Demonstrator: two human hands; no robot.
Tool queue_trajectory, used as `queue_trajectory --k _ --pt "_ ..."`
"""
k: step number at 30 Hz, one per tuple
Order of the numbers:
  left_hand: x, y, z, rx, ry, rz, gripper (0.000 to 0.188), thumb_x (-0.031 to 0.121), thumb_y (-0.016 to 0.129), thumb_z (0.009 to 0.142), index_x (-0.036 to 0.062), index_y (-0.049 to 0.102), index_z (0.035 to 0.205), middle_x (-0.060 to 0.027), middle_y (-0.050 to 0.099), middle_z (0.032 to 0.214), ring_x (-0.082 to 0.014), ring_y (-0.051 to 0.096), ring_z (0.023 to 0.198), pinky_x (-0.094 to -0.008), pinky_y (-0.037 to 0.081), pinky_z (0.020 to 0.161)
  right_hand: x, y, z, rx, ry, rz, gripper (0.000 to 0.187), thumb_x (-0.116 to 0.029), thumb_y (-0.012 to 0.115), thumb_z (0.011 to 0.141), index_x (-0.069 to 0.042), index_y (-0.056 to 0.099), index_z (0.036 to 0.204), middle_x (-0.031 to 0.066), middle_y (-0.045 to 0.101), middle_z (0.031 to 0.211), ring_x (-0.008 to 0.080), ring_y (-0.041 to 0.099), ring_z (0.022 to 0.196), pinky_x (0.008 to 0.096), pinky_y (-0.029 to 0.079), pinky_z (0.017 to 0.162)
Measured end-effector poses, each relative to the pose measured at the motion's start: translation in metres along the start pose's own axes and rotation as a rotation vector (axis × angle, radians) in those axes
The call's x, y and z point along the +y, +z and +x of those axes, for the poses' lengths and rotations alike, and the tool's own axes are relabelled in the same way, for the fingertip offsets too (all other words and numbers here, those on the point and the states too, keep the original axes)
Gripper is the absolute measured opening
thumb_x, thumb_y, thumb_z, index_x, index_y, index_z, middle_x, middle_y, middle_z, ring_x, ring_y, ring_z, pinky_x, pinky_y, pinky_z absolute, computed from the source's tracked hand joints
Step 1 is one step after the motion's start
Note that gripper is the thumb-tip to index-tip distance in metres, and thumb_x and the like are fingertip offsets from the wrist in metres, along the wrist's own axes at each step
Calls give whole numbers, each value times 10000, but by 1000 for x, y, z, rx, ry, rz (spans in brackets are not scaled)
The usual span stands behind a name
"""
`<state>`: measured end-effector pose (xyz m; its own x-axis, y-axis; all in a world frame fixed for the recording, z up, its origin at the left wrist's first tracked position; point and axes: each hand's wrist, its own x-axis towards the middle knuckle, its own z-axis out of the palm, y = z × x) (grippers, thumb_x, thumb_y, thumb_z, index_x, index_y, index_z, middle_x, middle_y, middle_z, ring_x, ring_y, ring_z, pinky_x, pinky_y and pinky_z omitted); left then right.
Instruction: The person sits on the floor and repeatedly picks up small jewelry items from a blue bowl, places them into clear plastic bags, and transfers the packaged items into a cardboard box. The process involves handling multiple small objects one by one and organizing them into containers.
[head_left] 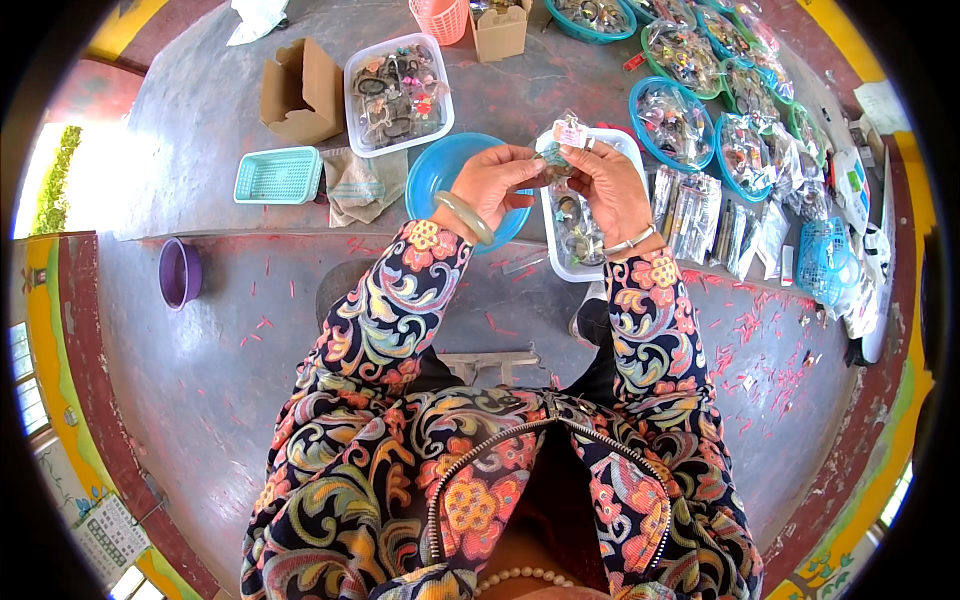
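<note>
Both hands are raised in front of me, fingertips pinching a small clear plastic packet [570, 130] with a pinkish-white piece at its top. My left hand [492, 182] grips its left side, above a round blue basin [428, 165]. On the right side, my right hand [612, 190] closes its thumb and fingers on the same packet. What lies inside the packet is too small to make out. Beneath the right hand stands a white tray [552, 250] holding small bagged items, partly covered by that hand.
A second white tray [350, 100] of bagged items, a cardboard box [300, 90], a mint basket [277, 176] and a cloth [365, 187] are at left. Right are blue baskets [636, 120] of packets and silvery packets [685, 215]. A purple bucket [178, 275] stands lower left; red scraps litter the floor.
</note>
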<state>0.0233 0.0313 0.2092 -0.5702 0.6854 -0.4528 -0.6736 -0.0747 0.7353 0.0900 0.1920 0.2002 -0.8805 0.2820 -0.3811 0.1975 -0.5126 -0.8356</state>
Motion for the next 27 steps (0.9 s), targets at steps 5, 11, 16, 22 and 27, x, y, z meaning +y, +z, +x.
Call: queue_trajectory --k 5,11,16,22,27 --pt "-3 1 2 -6 19 43 192 112 592 805 53 537 978 -31 606 902 -95 568 815 -198 426 587 -2 4 -3 -5 -1 -7 150 -160 645 760 -77 629 884 -26 597 738 54 504 601 197 366 565" --pt "-7 -7 7 -33 6 22 169 92 606 788 53 552 943 -27 608 864 -93 569 761 -198 433 597 -5 7 -5 -44 16 -46 170 -191 636 770 -79 635 898 -37 593 733 44 495 620 195 345 579" --pt "-5 -4 5 -56 -50 -66 129 95 597 795 58 566 915 -29 613 839 -98 576 736 -206 441 587 -5 7 -5 -12 19 -31 164 -197 636 769 -79 639 883 -37 592 727 43 494 624 196 336 574" --pt "-5 -7 6 -45 -48 -76 111 112 586 807 62 573 905 -38 619 842 -104 581 746 -212 448 570 -4 7 -4 -35 14 -23 176 -207 652 756 -76 640 873 -41 576 705 41 471 601 196 339 568" --pt "-3 -7 4 -29 -25 -71 117 102 583 804 57 570 911 -41 619 849 -114 590 769 -214 453 578 -4 4 -3 -48 28 -66 192 -209 655 752 -72 636 886 -33 589 740 42 469 610 199 341 577"
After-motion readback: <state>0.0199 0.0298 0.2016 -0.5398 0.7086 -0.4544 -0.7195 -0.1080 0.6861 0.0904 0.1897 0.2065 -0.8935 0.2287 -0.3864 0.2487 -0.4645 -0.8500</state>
